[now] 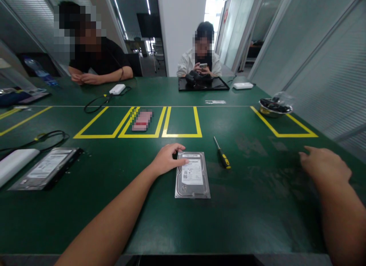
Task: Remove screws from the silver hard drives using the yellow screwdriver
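Observation:
A silver hard drive [197, 189] with a white label lies flat on the green table in front of me. My left hand [168, 158] grips its upper left corner, thumb on the label side and fingers at the far edge. Just right of the drive lies a black and yellow screwdriver [223, 159], its shaft pointing away from me. Farther right, my right hand [326, 163] is over the table, with two fingertips showing apart and nothing seen in them. The rest of its fingers are hidden behind the back of the hand.
A second hard drive [50, 165] and a white power bank [17, 163] with a cable lie at left. Yellow tape outlines [181, 136] mark the table; one holds a pink phone-like object [142, 121]. A metal bowl [276, 113] stands at far right. Two people sit opposite.

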A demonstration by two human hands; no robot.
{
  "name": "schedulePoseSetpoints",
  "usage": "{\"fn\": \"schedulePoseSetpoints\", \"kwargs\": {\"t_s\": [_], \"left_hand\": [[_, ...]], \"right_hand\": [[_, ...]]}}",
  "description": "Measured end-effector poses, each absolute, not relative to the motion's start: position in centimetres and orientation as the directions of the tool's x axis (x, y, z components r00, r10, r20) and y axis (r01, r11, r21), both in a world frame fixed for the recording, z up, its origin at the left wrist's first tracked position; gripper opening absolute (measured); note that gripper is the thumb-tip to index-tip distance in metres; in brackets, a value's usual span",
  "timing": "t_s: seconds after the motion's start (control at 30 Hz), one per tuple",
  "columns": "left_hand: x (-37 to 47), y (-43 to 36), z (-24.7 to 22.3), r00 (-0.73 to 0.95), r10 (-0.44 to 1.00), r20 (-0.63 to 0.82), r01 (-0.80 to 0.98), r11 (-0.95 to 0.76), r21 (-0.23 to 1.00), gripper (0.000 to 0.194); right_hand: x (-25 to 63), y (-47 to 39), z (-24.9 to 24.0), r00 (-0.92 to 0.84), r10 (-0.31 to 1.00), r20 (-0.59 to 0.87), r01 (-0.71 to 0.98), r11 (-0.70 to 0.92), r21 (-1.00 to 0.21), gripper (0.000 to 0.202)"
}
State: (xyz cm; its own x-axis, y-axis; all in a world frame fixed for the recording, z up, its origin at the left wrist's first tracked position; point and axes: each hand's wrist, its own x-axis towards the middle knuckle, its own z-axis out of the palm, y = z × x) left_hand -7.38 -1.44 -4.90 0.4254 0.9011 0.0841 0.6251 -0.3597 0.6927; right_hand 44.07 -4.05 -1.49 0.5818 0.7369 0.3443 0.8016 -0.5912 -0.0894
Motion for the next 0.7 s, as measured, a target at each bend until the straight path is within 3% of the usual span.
{"fn": "schedulePoseSetpoints", "kwargs": {"t_s": [0.13,0.33,0.7], "left_hand": [[-7.3,-1.5,-4.7,0.424,0.902,0.080,0.631,-0.357,0.689,0.053],[-7.3,-1.5,-4.6,0.425,0.901,0.082,0.628,-0.359,0.691,0.053],[-7.4,-1.4,-4.9,0.431,0.898,0.091,0.630,-0.372,0.682,0.053]], "right_hand": [[44.2,-4.1,-2.2,0.717,0.682,0.144,0.695,-0.717,-0.058,0.045],[43.8,-4.3,-2.1,0.784,0.621,-0.010,0.621,-0.784,0.000,0.042],[42.9,-5.3,-2.2,0.759,0.650,-0.037,0.650,-0.755,0.086,0.039]]}}
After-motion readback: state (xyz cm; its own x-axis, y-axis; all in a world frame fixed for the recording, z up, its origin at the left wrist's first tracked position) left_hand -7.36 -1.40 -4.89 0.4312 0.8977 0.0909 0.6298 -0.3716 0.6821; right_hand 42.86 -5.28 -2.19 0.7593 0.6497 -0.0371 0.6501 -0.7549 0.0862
